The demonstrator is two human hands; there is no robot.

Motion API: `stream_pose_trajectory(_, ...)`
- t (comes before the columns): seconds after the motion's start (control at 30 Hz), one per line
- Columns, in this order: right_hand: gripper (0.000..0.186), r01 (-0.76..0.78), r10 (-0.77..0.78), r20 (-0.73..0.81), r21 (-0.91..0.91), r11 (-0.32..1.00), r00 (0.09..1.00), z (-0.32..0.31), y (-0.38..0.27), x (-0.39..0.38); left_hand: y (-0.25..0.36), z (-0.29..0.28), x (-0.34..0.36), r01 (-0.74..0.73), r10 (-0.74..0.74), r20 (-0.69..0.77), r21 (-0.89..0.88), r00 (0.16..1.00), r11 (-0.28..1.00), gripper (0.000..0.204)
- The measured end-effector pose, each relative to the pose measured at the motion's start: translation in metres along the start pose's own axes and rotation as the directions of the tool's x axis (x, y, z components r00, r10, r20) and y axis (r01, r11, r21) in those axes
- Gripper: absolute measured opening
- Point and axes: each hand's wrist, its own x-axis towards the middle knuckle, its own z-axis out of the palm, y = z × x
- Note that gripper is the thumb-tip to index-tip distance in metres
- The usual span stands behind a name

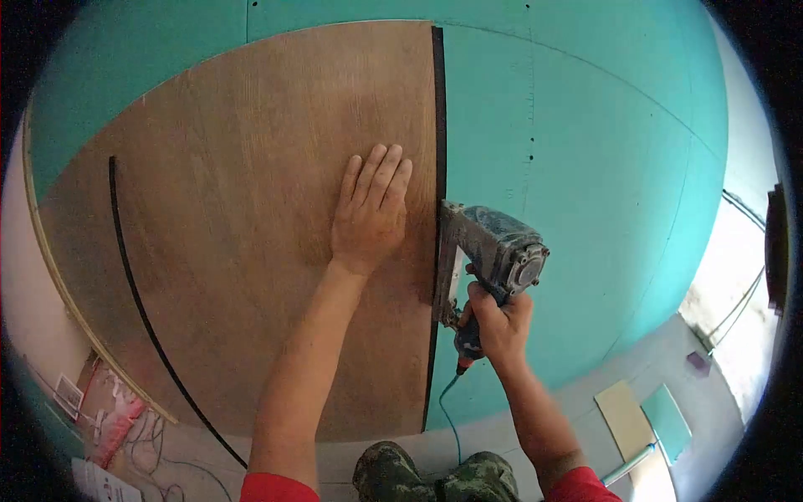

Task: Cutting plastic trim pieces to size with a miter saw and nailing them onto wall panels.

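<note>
My left hand [370, 209] lies flat, fingers stretched upward, on a brown wood-grain panel [251, 167]. In my right hand [502, 330] is the handle of a dusty grey pneumatic nail gun [502, 238]. Its nose rests against the black edge strip [440, 109] that runs down the right side of the panel. From the bottom of the handle a thin green air hose [447, 410] hangs down. Farther left, a second black strip [142, 289] curves down the panel.
Green wallboard [602, 192] with pencil lines and dark dots spreads right of the panel. Board offcuts [626, 414] and a light-coloured tube [629, 465] are on the floor at lower right. Pink wrapping [117, 431] and tangled cords [150, 448] lie at lower left.
</note>
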Motion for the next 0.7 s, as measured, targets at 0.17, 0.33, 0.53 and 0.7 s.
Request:
stream_pose_trajectory(0.17,0.011,-0.015,0.015,0.001,-0.048,0.999,1.000,-0.004,0.005,-0.004,-0.006,-0.001,-0.004,0.002,-0.018,-0.108,-0.151,0.994,0.989,0.036)
stream_pose_trajectory(0.33,0.007,0.069,-0.076,-0.136,-0.060,0.996,0.988,-0.014,-0.009,-0.023,-0.015,-0.004,-0.008,0.001,-0.045,-0.203,-0.211,0.978,0.977,0.036)
stream_pose_trajectory(0.53,0.018,0.040,-0.035,-0.316,0.011,0.999,0.948,-0.079,-0.006,-0.060,-0.020,-0.003,-0.012,0.009,-0.028,-0.116,-0.168,0.993,0.986,0.034)
stream_pose_trajectory(0.7,0.022,-0.015,0.128,-0.467,0.237,0.971,0.875,-0.122,-0.002,-0.082,-0.012,-0.006,-0.005,0.008,-0.008,0.000,-0.067,1.000,0.998,0.036)
